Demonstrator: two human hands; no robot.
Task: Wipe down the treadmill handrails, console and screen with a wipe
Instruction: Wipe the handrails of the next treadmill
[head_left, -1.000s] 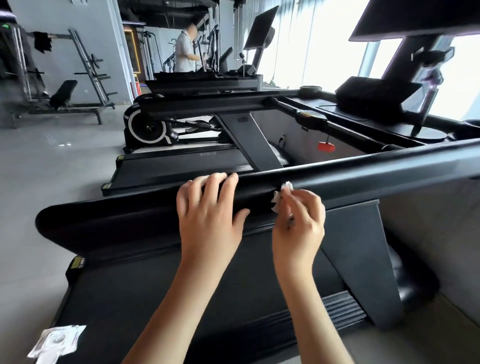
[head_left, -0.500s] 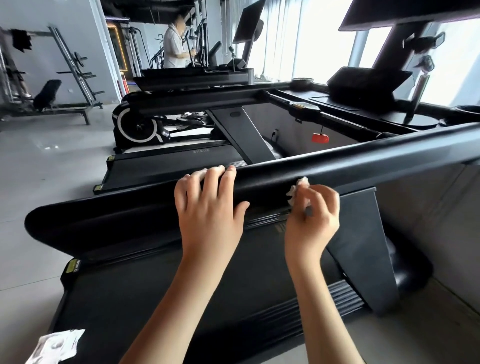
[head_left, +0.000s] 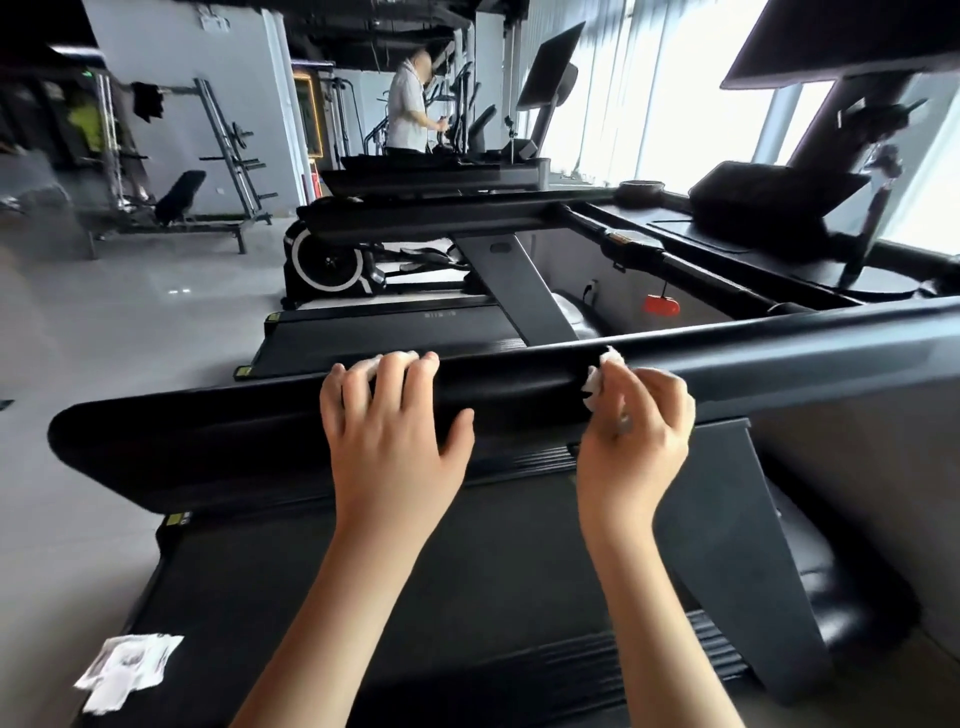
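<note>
The treadmill (head_left: 363, 597) fills most of the view, its black belt running below both wrists. Next biggest is the handrail (head_left: 519, 384), a fat black bar crossing from lower left to upper right right under the fingers. Beyond the fingertips, up and to the right, sit the console (head_left: 769, 202) and the dark underside of the screen (head_left: 857, 36). Another treadmill (head_left: 389, 332) is parked just past the rail on the far side of the left fingers, and way behind that a person (head_left: 408, 104) stands at a machine.

The left hand (head_left: 395, 441) grips the rail, four fingers hooked over the top close together, thumb spread out along the near face. There's a bit of white at those fingertips (can't tell what it is).

The right hand (head_left: 634, 431) is a little way to the right of the left thumb, fingers bunched and curled, pinching a crumpled white wipe (head_left: 597, 376). The wipe pokes out past the fingertips and touches the near face of the rail.

Far below and left of the left fingers, a torn white wrapper (head_left: 127, 670) lies on the deck edge. A small red clip (head_left: 661, 304) hangs just beyond the right fingertips.
</note>
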